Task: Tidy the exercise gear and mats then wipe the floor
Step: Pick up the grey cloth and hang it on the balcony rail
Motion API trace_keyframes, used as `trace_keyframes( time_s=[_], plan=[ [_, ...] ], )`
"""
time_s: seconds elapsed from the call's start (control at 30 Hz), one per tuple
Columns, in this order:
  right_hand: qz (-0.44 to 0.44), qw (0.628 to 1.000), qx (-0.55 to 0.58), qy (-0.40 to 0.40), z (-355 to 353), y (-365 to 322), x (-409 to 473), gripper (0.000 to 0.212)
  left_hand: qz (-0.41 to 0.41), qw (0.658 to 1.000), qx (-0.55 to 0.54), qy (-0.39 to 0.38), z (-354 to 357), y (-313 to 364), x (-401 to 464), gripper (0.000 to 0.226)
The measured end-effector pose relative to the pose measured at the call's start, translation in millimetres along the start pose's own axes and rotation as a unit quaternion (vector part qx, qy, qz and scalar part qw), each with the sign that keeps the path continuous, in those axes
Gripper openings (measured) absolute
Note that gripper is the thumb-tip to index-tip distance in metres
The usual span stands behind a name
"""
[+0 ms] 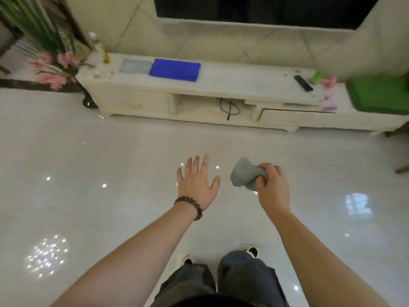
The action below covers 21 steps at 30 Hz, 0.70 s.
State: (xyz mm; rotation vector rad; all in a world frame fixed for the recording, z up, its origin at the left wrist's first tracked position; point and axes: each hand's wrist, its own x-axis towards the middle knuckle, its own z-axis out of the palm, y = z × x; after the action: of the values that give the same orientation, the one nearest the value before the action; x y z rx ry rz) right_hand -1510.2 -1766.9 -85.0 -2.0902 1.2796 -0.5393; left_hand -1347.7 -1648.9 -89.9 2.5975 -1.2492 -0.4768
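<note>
A person's left hand (196, 182) stretches forward, fingers spread and empty, above the glossy floor (88, 156); beside it, the right hand (272, 185) clutches a crumpled grey cloth (244, 173).

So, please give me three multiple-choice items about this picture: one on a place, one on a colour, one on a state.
1. Where does the blue cloth lie?
A. on the floor
B. on the white TV cabinet
C. in a hand

2. What colour is the cloth in the right hand?
A. grey
B. red
C. yellow

3. How is the left hand?
A. shut on a cloth
B. closed in a fist
C. open and empty

Answers:
1 B, it lies folded on the cabinet top.
2 A, the grey cloth is bunched in that hand.
3 C, its fingers are spread.
</note>
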Motion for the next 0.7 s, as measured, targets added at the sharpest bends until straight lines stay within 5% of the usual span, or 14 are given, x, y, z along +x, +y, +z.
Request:
trace_keyframes(
  time_s=[0.33,0.7],
  plan=[
    [0.177,0.964,-0.006,0.200,-184.4,162.9,-35.0,0.026,0.241,0.968,0.018,-0.072,69.4,270.3,17.0,0.068],
    [0.318,0.868,-0.026,0.380,-379.3,335.8,-105.1,0.022,0.438,0.889,0.046,-0.123,150.8,545.8,-38.0,0.069]
  ],
)
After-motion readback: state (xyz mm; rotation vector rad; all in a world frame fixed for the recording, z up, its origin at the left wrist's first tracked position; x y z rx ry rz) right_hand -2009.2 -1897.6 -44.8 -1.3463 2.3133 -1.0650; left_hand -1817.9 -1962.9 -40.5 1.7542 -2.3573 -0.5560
